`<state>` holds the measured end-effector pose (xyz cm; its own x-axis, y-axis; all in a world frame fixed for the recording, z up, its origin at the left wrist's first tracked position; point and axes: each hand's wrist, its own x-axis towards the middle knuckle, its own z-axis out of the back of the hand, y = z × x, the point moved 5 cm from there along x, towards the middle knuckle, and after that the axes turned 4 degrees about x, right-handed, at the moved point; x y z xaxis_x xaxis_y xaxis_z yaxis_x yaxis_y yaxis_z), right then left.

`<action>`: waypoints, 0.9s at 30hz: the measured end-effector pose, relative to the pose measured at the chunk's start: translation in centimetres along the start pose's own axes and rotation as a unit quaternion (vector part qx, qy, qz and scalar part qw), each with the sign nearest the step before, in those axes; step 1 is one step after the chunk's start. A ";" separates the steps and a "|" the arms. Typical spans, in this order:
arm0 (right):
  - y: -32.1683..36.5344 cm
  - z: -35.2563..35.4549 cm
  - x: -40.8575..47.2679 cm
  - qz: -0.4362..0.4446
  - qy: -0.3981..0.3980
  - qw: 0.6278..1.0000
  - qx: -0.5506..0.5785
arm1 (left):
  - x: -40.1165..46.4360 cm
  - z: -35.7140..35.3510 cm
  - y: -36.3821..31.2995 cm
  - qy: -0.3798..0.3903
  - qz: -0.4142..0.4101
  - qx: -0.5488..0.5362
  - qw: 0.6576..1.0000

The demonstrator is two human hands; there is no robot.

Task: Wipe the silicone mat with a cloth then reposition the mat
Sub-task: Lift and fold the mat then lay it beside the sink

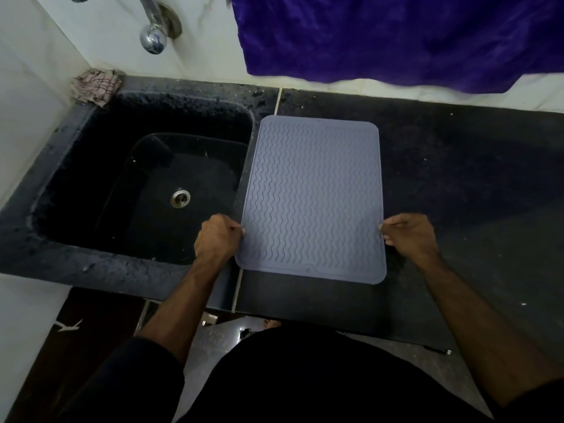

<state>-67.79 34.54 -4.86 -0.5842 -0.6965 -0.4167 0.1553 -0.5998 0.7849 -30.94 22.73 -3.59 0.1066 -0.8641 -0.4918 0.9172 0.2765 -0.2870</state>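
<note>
A grey silicone mat (311, 196) with wavy ridges lies flat on the dark counter (457, 178), just right of the sink. My left hand (218, 238) pinches the mat's left edge near its front corner. My right hand (410, 236) pinches the right edge at the same height. A crumpled pinkish checked cloth (95, 87) sits at the sink's back left corner, away from both hands.
A black sink (91, 123) with a metal drain (180, 197) fills the left side. A chrome tap (152, 35) juts from the tiled wall above it. A purple cloth (412, 38) hangs over the wall behind the counter.
</note>
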 end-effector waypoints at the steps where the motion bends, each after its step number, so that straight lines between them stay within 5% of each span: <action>1: -0.1 -0.1 -0.1 -0.001 -0.002 1.000 0.017 | 0.1 0.0 0.1 0.003 0.001 -0.008 1.000; 24: -0.9 -0.7 -2.0 -0.007 -0.048 0.998 0.034 | 1.2 -0.3 1.7 -0.005 0.014 -0.060 0.998; 27: 0.3 -0.3 -2.4 0.090 -0.082 0.990 -0.071 | 0.5 0.3 1.2 -0.084 -0.038 -0.024 0.996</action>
<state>-66.13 35.89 -3.76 -0.6563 -0.7311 -0.1863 0.3723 -0.5286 0.7628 -29.69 22.53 -3.91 0.1044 -0.9400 -0.3247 0.9064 0.2244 -0.3580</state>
